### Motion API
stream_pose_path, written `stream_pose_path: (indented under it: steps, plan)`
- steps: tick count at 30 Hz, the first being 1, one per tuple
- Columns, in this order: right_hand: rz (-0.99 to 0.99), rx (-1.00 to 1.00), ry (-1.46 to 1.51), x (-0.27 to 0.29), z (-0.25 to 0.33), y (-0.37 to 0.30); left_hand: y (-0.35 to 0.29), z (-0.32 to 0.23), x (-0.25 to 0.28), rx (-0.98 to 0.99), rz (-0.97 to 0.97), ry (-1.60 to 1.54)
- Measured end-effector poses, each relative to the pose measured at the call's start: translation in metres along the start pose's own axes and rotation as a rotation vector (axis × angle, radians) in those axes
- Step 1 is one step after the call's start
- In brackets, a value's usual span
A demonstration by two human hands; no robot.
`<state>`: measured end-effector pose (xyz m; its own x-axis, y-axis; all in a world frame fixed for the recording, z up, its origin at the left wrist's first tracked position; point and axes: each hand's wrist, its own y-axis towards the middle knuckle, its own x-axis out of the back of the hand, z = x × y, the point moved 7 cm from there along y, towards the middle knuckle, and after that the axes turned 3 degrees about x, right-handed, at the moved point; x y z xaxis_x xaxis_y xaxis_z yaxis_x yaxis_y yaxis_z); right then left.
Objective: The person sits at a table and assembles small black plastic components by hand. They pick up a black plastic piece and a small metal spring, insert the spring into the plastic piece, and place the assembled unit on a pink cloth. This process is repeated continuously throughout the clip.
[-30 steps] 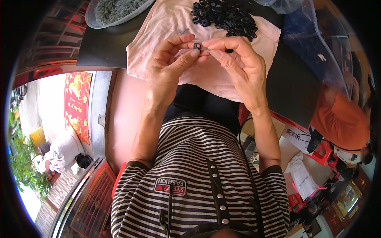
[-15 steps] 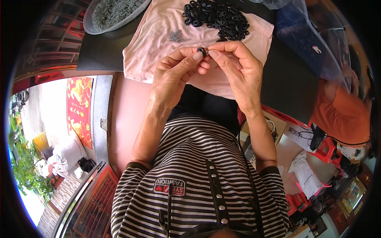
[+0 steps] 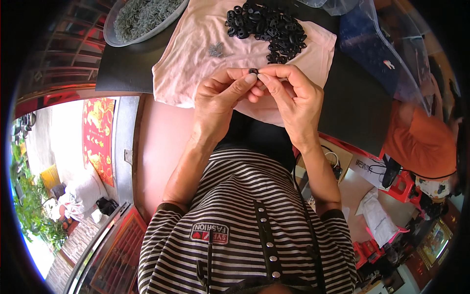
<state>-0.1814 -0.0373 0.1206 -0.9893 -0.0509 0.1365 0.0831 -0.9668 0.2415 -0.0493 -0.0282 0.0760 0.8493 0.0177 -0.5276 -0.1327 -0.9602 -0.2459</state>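
two-handed now: pinching a small black piece (image 3: 253, 71) in the left hand (image 3: 218, 100), above pink cloth (image 3: 176, 63), with right hand (image 3: 297, 105) alongside, grip too hidden to tell; probably light, stiff, best held by its sides.

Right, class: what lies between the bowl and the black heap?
The head view shows a sliver of table by the bowl, then cloth reaching the heap, with a small grey pile lying on it, toward the near side.

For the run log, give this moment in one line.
left hand: pinches small black part | right hand: fingertips at its edge | pink cloth: under black pile, grey pieces
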Motion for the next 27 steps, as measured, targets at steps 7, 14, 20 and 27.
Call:
stream_pose_path:
  steps: [7, 14, 20, 27]
  plan:
    - [0.053, -0.072, 0.105, 0.000, -0.007, 0.005, 0.007, 0.005, 0.004, 0.072, 0.038, -0.024]
    - [0.099, 0.185, -0.317, -0.003, -0.006, 0.053, 0.011, 0.007, 0.007, 0.072, 0.021, -0.092]
    - [0.191, 0.286, -0.727, -0.033, -0.013, 0.081, 0.012, 0.009, 0.008, 0.058, 0.066, -0.073]
    - [0.197, 0.381, -0.760, -0.033, -0.016, 0.082, 0.012, 0.007, 0.006, 0.065, 0.083, -0.070]
